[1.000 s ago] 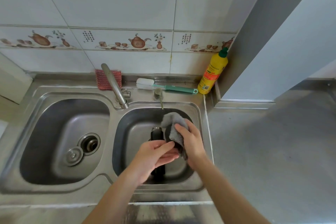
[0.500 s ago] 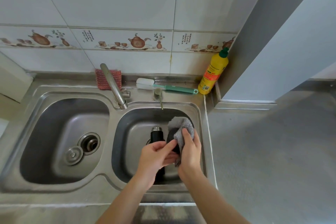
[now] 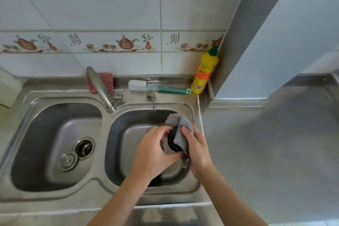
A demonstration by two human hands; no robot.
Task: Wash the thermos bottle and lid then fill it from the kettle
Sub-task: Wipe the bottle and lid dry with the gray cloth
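Note:
Both hands work over the right basin (image 3: 128,134) of the steel sink. My left hand (image 3: 153,152) grips a round black thermos lid (image 3: 172,142) with thumb and fingers curled round its rim. My right hand (image 3: 199,149) holds a grey cloth (image 3: 178,124) and presses it against the lid's right side, covering part of it. The black thermos bottle stands in the basin under my left hand. Only a dark bit of it (image 3: 156,180) shows below the wrist.
A tap (image 3: 100,88) leans over the divider between the basins. The left basin has a drain (image 3: 84,147) with a loose plug (image 3: 67,160) beside it. On the back ledge lie a red scrubber (image 3: 105,81), a green-handled brush (image 3: 165,89) and a yellow detergent bottle (image 3: 204,71). Steel counter (image 3: 266,143) lies to the right.
My left hand has moved up over the bottle, which now hides beneath it. The lid has turned to show its round face, and the cloth has shifted over the lid's right side.

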